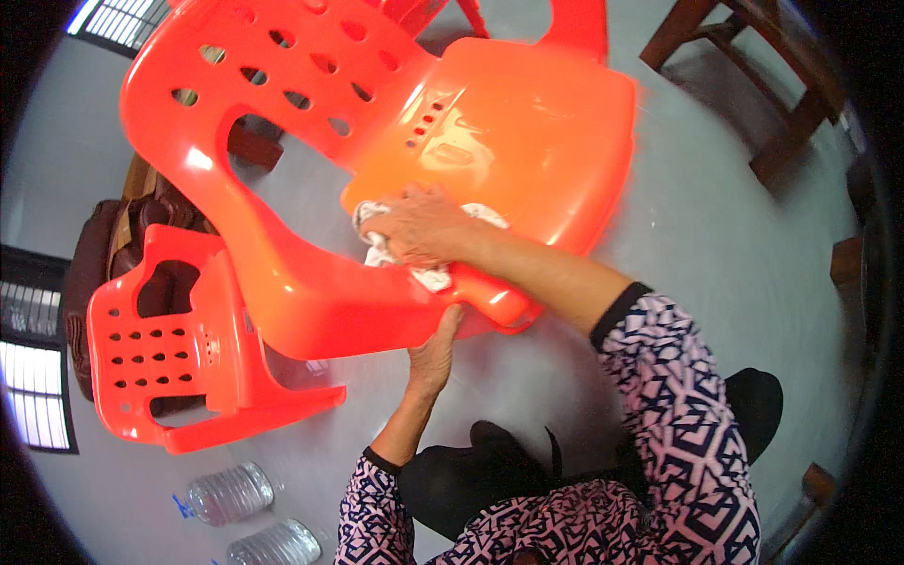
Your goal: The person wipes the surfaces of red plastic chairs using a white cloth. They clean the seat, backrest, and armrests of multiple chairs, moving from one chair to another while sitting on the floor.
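Right hand [421, 229]: closed over cloth [433, 279], against chair [527, 141] at its near side | left hand [433, 356]: thumb at chair's near edge, fingers hidden, grip cannot be told | chair: far middle | second chair [226, 372]: left | bottles [231, 494]: near left

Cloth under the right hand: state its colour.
The cloth is mostly white, showing best in the head view.

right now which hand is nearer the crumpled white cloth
Right: the right hand rests on the cloth; the left hand is apart from it, touching the nearer orange plastic chair.
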{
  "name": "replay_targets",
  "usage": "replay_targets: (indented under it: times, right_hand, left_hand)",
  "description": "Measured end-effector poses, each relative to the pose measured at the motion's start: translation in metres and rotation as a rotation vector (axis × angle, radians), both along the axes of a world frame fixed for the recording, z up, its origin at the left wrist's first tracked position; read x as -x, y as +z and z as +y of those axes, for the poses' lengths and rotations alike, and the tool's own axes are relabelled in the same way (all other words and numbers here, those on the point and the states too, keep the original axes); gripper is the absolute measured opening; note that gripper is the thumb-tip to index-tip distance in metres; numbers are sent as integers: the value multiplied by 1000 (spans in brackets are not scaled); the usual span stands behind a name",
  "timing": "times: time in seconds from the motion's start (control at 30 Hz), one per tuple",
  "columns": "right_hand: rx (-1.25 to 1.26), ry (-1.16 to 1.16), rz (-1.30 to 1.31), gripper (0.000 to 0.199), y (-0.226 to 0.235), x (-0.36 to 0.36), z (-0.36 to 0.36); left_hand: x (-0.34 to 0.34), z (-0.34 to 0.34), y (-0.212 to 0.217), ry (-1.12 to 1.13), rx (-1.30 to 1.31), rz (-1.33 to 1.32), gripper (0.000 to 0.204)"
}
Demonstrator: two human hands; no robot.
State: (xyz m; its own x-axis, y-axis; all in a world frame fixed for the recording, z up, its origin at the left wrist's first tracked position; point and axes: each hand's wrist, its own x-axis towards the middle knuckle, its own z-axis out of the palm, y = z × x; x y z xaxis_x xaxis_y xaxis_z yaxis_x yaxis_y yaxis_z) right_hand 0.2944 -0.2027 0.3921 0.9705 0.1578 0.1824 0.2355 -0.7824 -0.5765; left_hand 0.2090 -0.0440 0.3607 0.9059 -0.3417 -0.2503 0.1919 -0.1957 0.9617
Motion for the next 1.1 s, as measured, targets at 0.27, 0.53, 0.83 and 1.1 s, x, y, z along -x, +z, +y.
replay_targets:
  times: [0.27,0.53,0.83,1.1]
  right_hand:
    - [95,-191,-137,28,4,82,6]
    - [-10,-659,-724,47,-35,161,-6]
    - [-293,-945,-892,44,-68,133,-97]
    - [-892,-1240,-588,47,-72,101,-228]
  left_hand:
    - [-16,26,-48,9,148,29,61]
    - [7,0,-11,139,295,37,43]
    - [4,2,-9,52,235,-36,43]
    - [-1,4,-15,2,211,-47,44]
